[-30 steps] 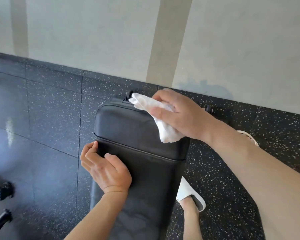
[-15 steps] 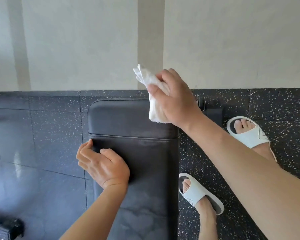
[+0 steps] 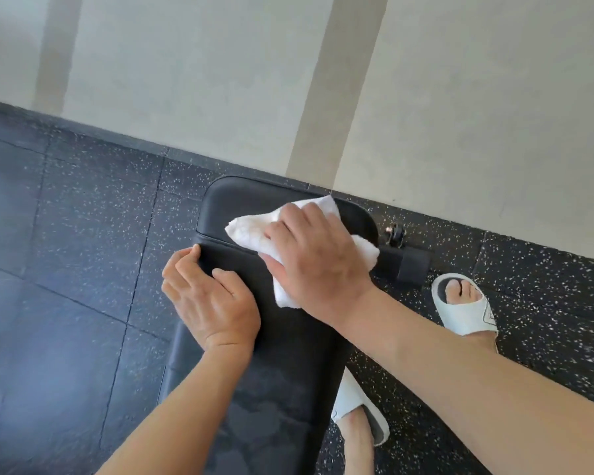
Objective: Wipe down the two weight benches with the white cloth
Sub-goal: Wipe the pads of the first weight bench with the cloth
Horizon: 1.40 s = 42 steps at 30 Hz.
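Note:
A black padded weight bench [image 3: 288, 354] runs from the bottom of the view to its rounded end by the wall. The white cloth [image 3: 251, 231] lies spread on the pad near that end. My right hand [image 3: 316, 258] lies flat on the cloth with fingers spread, pressing it onto the pad. My left hand [image 3: 210, 296] grips the bench's left edge just below the seam, fingers curled over the side and thumb on top. Only one bench is in view.
The bench's end nearly meets the pale wall [image 3: 220, 80]. A small wheel [image 3: 396, 234] and a black foot cap [image 3: 412, 265] stick out on its right. My feet in white slippers [image 3: 467, 303] stand right of the bench on black speckled rubber floor [image 3: 83, 252].
My right hand held the cloth bunched and raised off the bench end; it has come down and now presses the cloth flat on the pad. My left hand has stayed on the edge.

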Available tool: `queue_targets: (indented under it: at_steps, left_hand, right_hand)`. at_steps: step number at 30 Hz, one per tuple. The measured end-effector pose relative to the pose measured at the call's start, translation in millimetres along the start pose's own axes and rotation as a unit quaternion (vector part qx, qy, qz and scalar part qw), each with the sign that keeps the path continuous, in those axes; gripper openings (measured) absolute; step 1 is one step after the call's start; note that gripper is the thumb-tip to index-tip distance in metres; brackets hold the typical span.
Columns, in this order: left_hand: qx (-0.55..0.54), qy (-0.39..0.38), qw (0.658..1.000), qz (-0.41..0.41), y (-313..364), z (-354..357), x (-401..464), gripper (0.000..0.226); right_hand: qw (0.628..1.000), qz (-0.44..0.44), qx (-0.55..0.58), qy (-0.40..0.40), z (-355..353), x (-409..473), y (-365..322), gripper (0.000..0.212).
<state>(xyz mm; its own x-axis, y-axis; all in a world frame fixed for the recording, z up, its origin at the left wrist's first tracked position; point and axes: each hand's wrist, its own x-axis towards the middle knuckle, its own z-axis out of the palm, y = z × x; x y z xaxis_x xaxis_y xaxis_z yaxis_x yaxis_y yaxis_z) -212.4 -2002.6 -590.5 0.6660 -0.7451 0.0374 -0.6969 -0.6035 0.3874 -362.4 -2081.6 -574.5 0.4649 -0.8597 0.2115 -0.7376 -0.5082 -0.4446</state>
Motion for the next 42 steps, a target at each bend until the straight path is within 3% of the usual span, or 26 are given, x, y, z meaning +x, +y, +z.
queue_targets:
  at_steps: [5,13,19,23,27,32,38,40,42]
  left_hand:
    - [0.004,0.003,1.000,-0.001,1.1,-1.3,-1.6,0.044]
    - [0.022,0.002,1.000,-0.009,3.5,-2.8,-2.1,0.044]
    - [0.018,0.012,1.000,-0.003,3.0,-3.1,0.3,0.042]
    - [0.020,0.012,1.000,0.009,1.8,-3.7,-0.2,0.041]
    - [0.013,0.016,1.000,0.003,5.9,-7.2,-1.3,0.041]
    - [0.022,0.004,1.000,-0.004,9.6,-13.7,-1.3,0.036]
    - [0.020,-0.117,0.991,-0.060,38.5,-50.5,-6.1,0.052]
    - [0.000,-0.161,0.984,-0.079,48.6,-75.3,-8.8,0.052]
    - [-0.036,-0.151,0.983,-0.096,53.3,-107.0,-10.0,0.048]
  right_hand:
    - [0.995,-0.084,0.045,-0.032,9.4,29.1,-7.8,0.022]
    - [0.973,-0.192,0.083,-0.102,-34.8,-17.7,69.1,0.023]
    - [0.954,-0.260,0.067,-0.133,-6.9,62.3,44.6,0.024]
    - [0.949,-0.250,0.045,-0.186,30.6,127.5,-3.8,0.037]
    - [0.952,-0.252,0.007,-0.175,38.7,132.6,-22.1,0.034]
    - [0.940,-0.276,0.028,-0.197,-2.3,81.9,6.6,0.025]
    - [0.921,-0.225,0.017,-0.318,-69.0,42.5,29.6,0.024]
    - [0.928,-0.199,0.009,-0.314,-89.0,44.9,21.8,0.023]
    - [0.942,-0.168,0.013,-0.292,-109.8,51.8,6.4,0.023]
